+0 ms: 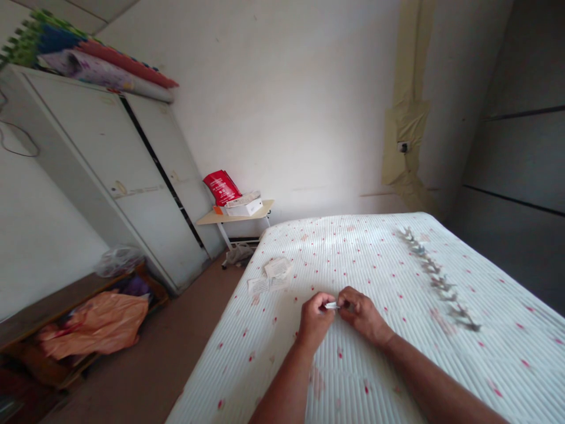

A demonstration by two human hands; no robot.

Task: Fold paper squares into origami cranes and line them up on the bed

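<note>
Both hands meet over the bed's white, striped cover dotted with red. My left hand is closed in a pinch on a small folded piece of paper. From the other side, my right hand grips the paper's right end with curled fingers, which partly hide it. Flat printed paper pieces lie on the cover beyond my left hand. To the right, a slanting row of several small folded paper figures stands on the cover; their exact shape is too blurred to tell.
A small table beyond the bed's far left corner holds a red bag and a white box. At the left stand a grey cabinet and a low wooden shelf with an orange plastic bag. A wall closes off the far side.
</note>
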